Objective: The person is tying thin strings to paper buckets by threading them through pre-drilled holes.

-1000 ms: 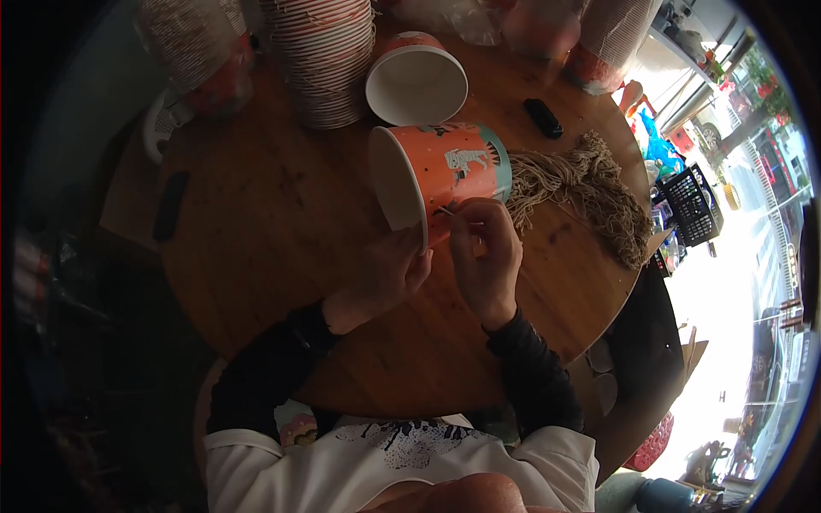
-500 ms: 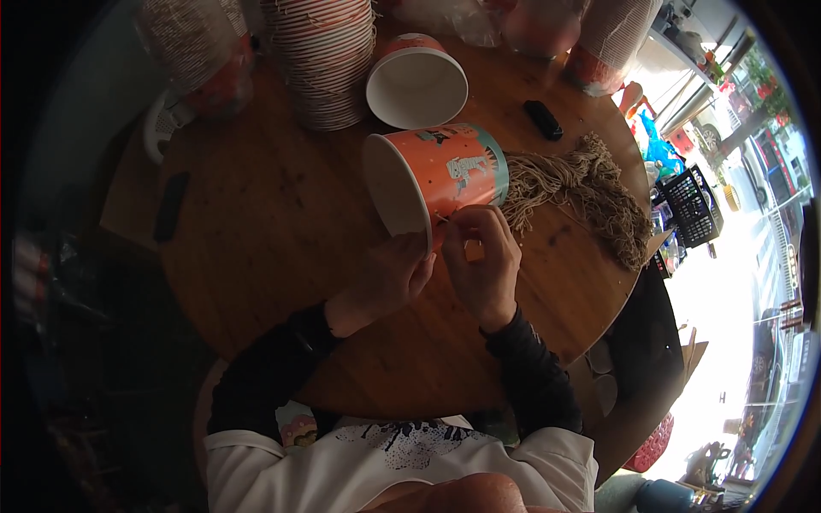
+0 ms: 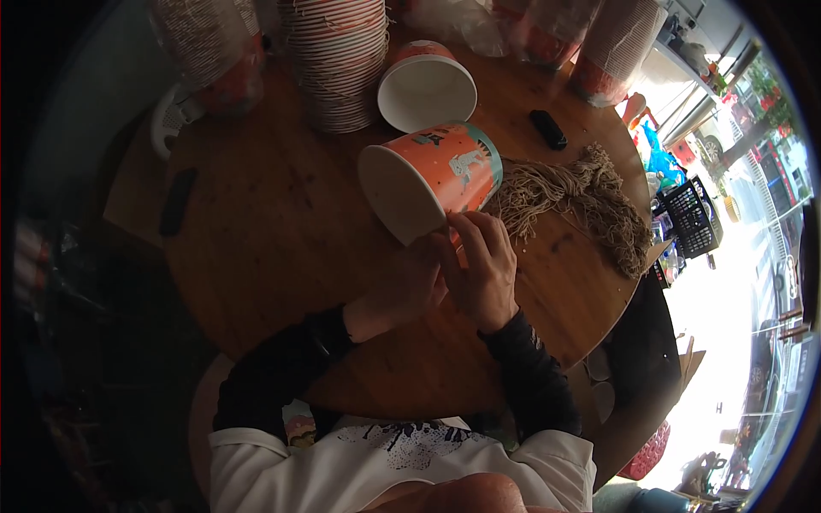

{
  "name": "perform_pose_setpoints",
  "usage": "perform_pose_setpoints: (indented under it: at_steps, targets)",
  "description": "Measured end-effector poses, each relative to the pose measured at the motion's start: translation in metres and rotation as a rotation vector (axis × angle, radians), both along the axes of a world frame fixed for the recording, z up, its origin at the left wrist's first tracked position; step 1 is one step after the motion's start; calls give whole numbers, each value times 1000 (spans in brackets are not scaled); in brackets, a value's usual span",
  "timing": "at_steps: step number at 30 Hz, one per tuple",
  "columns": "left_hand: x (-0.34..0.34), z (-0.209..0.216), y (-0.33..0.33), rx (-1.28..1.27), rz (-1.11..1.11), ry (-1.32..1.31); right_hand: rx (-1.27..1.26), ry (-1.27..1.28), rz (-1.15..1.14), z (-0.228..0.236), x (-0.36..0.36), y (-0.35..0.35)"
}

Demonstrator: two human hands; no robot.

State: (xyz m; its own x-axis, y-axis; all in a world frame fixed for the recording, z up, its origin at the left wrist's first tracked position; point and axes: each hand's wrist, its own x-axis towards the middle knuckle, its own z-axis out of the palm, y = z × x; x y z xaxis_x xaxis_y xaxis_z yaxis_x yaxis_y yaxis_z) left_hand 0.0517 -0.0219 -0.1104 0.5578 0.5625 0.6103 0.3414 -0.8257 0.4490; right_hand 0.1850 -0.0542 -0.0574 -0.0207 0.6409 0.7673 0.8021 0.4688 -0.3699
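Note:
An orange paper bucket [image 3: 438, 170] with a white inside, a teal base band and a printed pale figure lies tilted before me, its mouth facing left. In shadow at the lower part of its rim, my left hand [image 3: 410, 282] is closed on the bucket's edge, its fingertips mostly hidden. My right hand [image 3: 484, 267] is against the outer side near the rim, fingers bent and pinched together close to the left hand. What sits between those right fingertips is too small to make out. Behind the bucket's base lies a bundle of tan cords [image 3: 569, 198].
Another paper bucket [image 3: 427, 94] lies just beyond, beside a tall stack of buckets [image 3: 336, 68]. Bagged stacks [image 3: 617, 56] line the far edge of the round wooden table [image 3: 256, 256]. A small black object [image 3: 547, 129] and a dark flat object [image 3: 177, 202] rest on it.
The bucket has turned slightly, its mouth dipping toward me. My right fingertips have moved up to the rim, and my left hand has shifted right and lower, closer to the right.

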Motion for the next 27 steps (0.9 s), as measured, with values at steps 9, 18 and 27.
perform_pose_setpoints:
  at_steps: [9, 18, 27]
  targets:
    - [8, 11, 22, -1132, -346, -793, 50, 8, -65, -8, 9, 7]
    - [9, 26, 20, -876, -66, -745, -11, 102, -60, -17, 6, 13]
    - [-1, 28, 45, -742, -87, -492, -102, 204, -5, -22, 1, 19]
